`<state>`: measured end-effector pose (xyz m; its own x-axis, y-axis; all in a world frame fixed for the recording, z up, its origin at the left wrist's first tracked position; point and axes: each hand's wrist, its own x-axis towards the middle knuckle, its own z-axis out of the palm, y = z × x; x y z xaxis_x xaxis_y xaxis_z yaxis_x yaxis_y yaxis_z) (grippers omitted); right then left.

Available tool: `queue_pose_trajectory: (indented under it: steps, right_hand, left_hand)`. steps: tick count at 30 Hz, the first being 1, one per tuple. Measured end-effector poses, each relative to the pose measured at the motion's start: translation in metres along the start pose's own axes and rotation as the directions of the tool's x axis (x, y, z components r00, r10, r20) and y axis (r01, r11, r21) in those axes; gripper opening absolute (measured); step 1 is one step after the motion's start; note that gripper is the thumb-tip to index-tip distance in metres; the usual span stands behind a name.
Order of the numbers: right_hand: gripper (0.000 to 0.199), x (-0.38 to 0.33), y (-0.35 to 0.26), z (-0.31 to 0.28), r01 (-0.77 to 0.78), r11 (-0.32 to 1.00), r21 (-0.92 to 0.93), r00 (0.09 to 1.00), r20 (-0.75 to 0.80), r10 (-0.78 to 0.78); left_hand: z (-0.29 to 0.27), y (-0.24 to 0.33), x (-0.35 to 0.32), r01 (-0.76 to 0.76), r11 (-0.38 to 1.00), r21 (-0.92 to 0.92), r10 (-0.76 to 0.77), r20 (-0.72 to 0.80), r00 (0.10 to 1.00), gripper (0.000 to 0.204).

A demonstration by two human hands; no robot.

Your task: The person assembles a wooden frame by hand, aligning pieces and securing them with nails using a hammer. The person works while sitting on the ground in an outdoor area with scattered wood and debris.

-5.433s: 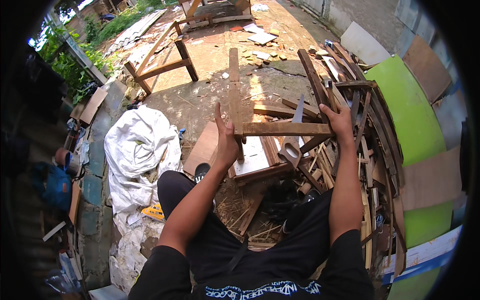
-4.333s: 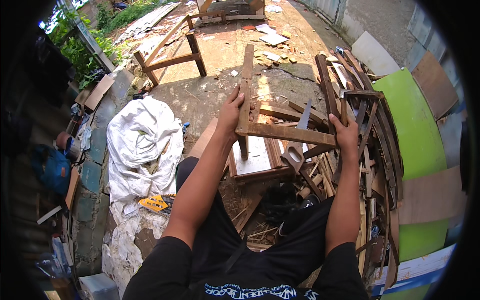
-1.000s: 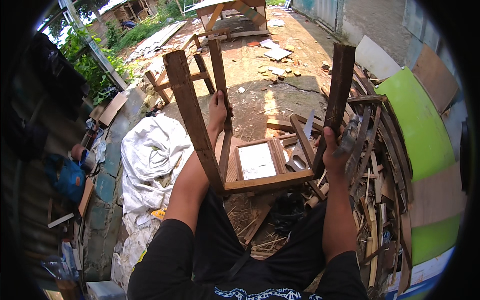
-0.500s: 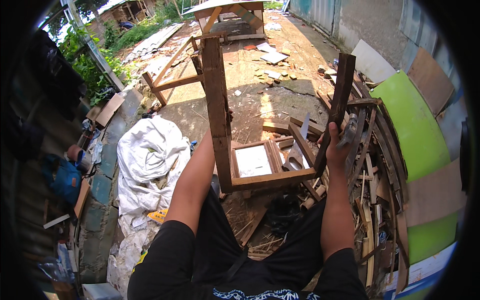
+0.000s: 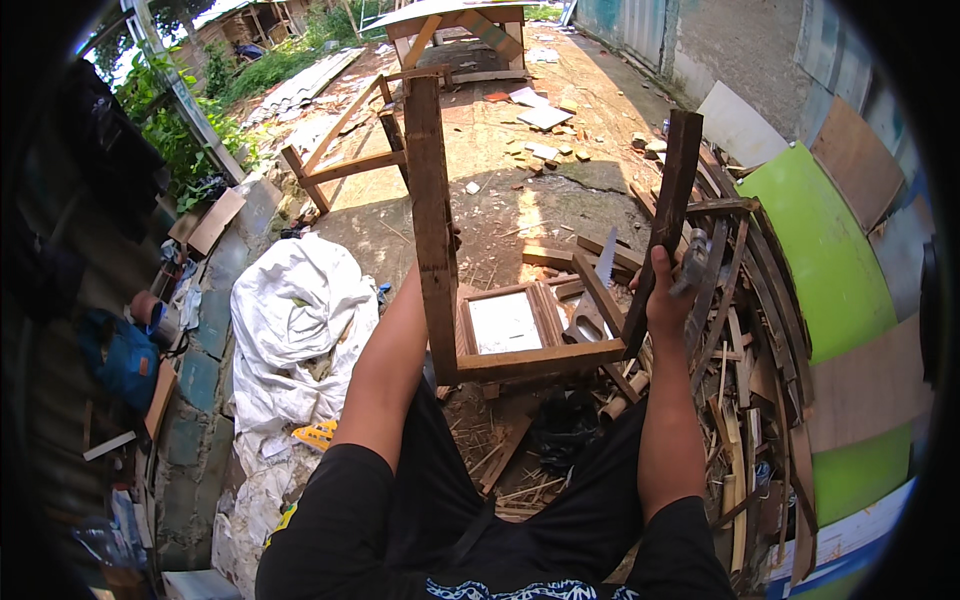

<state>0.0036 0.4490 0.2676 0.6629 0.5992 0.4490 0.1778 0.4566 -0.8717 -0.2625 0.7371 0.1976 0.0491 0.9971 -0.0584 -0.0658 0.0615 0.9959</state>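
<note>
I hold up a U-shaped wooden frame (image 5: 530,358) made of dark weathered planks, its two long legs pointing away from me. My right hand (image 5: 668,295) grips the right leg (image 5: 668,205) about halfway up. My left hand (image 5: 455,240) is mostly hidden behind the left leg (image 5: 430,200), which it holds. Below the frame, on the ground, lies a small wooden picture frame with a white panel (image 5: 505,322). A handsaw (image 5: 598,285) rests beside it among the scrap.
A heap of scrap wood (image 5: 745,330) and a green curved panel (image 5: 825,250) fill the right. A white sack cloth (image 5: 300,320) lies on the left near a low wall. Another wooden frame (image 5: 345,150) and a table (image 5: 460,25) stand farther off on the dirt yard.
The frame's left leg has swung from leaning left to nearly upright, and both hands have lifted the frame slightly higher and closer to me.
</note>
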Motion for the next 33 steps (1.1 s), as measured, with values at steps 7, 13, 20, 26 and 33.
queue_pose_trajectory:
  steps: [7, 13, 20, 26, 33]
  right_hand:
    - [0.029, -0.001, -0.005, 0.002, 0.006, 1.000, -0.020, 1.000, -0.015, -0.006]
    - [0.028, 0.001, -0.004, -0.001, -0.018, 1.000, -0.015, 1.000, -0.017, 0.018]
    - [0.030, 0.002, -0.004, -0.002, 0.007, 1.000, -0.005, 1.000, -0.007, -0.008]
    - [0.032, 0.000, -0.008, -0.002, 0.008, 1.000, 0.015, 1.000, -0.004, -0.008]
    - [0.028, -0.004, -0.004, -0.008, -0.007, 1.000, -0.009, 1.000, -0.018, 0.007]
  left_hand:
    - [-0.005, -0.007, 0.002, 0.025, 1.000, 0.012, -0.024, -0.030, 0.999, 0.052]
    - [-0.002, -0.009, -0.002, 0.019, 1.000, -0.014, -0.019, -0.016, 1.000, 0.055]
    - [0.002, -0.004, -0.007, 0.038, 0.999, -0.013, -0.038, -0.031, 0.999, 0.059]
    - [0.015, 0.011, -0.019, 0.066, 0.997, -0.030, -0.067, -0.051, 0.996, 0.062]
    - [0.024, 0.006, -0.016, 0.060, 0.997, -0.048, -0.062, -0.044, 0.997, 0.066]
